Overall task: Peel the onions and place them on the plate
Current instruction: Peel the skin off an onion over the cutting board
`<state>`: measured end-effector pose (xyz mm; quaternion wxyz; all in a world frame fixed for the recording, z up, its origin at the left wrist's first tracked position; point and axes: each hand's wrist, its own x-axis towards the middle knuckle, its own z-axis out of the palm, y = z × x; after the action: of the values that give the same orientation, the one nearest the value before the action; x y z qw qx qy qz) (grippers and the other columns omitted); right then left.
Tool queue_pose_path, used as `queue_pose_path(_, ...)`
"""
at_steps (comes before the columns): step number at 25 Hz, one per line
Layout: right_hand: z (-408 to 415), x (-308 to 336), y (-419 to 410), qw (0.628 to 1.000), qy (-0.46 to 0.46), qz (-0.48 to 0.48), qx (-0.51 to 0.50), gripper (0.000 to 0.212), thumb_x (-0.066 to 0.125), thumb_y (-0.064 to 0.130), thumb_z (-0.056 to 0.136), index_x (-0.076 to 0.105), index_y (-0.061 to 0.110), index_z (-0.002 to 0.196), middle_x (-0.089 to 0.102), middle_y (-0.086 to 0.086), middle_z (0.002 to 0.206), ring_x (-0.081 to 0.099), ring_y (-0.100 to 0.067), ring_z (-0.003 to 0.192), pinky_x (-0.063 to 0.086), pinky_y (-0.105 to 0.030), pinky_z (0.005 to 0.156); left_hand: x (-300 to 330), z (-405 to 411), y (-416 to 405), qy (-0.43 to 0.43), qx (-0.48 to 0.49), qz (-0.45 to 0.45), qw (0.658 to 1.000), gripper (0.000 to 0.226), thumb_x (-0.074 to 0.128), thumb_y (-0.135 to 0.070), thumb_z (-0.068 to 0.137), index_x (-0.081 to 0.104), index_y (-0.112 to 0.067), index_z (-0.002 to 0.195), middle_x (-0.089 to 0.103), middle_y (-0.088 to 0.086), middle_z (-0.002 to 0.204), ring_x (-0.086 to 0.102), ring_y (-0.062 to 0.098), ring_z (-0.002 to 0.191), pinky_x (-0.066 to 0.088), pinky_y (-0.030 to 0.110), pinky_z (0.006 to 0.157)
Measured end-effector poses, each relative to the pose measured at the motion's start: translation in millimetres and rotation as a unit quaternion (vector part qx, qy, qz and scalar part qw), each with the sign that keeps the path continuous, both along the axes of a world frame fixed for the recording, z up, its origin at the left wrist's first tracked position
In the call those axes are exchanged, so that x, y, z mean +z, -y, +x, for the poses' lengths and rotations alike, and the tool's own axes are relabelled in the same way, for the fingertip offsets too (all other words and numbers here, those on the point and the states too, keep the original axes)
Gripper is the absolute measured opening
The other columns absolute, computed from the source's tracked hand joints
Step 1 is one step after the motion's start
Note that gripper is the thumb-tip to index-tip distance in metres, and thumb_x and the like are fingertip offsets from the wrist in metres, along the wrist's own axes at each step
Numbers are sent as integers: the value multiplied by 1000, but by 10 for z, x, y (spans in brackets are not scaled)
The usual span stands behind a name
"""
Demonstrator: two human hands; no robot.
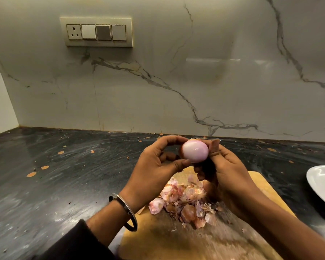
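**Onion held up in both hands, peels piled on the board**

So both hands are raised in front of the wall, above the far end of the board [186, 239], with the onion [195, 151] caught between them. It's off the surface completely, held in the air. Most of what faces the camera is smooth, pale pink and shiny, with a bit of brown skin showing at the top and left edge.

The left hand [158, 166] comes up from lower left, wrist bent back, palm turned toward the onion. Its fingers arch over the top and the thumb tucks in underneath, so it's pinching the onion from the left side. There's a metal bangle [125, 211] on that wrist and a dark sleeve [79, 243] lower down.

The right hand [227, 177] reaches in from lower right, thumb pressed flat against the onion's right side, the other fingers curled in under it. Those lower fingers are in shadow, so I think they're cupping the bottom, but can't swear to it.

The peels [186, 199] sit in a loose heap on the board, right under the hands. The plate [321, 182] is off at the right edge on the dark surface [64, 175], well apart from the onion, only partly in view.
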<state>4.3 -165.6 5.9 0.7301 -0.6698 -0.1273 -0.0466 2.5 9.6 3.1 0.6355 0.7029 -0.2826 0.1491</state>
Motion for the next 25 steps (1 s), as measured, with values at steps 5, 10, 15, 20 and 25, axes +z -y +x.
queue_pose_path(5, -24, 0, -15, 997, 46, -38, 45, 53, 59, 52, 80, 60, 29, 127, 72, 0, 111, 73, -21, 97, 59, -28, 72, -26, 0, 7, 7, 59, 0, 998, 43, 72, -37, 75, 63, -21, 114, 70, -7, 105, 71, 14, 87, 59, 30, 74)
queue_pose_path(10, -26, -3, -12, 998, 30, -20, 53, 40, 47, 45, 90, 63, 23, 119, 75, -8, 94, 72, -23, 77, 56, -27, 60, -3, 10, -10, 67, 73, 6, 995, 39, 76, -28, 72, 67, -18, 108, 69, -8, 105, 67, 10, 101, 57, 21, 79)
queue_pose_path(15, -34, -22, -42, 999, -6, -3, 53, 47, 41, 58, 87, 72, 27, 105, 67, -7, 71, 59, -13, 59, 48, -24, 51, 3, -10, -10, 113, 93, 5, 989, 41, 80, -31, 67, 69, -15, 103, 68, -4, 102, 66, 13, 99, 57, 17, 77)
queue_pose_path(20, -13, -28, -36, 998, -17, -13, 66, 49, 39, 57, 91, 74, 24, 97, 64, -6, 70, 54, -11, 55, 42, -22, 47, -5, -21, -3, 99, 111, 20, 989, 41, 79, -38, 64, 69, -17, 98, 69, -7, 94, 67, 9, 93, 55, 15, 76)
queue_pose_path(25, 5, -20, -15, 996, -5, -35, 86, 46, 38, 57, 92, 74, 28, 96, 63, -6, 72, 52, -13, 56, 40, -24, 47, -1, -25, -17, 84, 99, 38, 991, 35, 80, -30, 65, 68, -17, 95, 68, -5, 85, 68, 11, 85, 56, 18, 74)
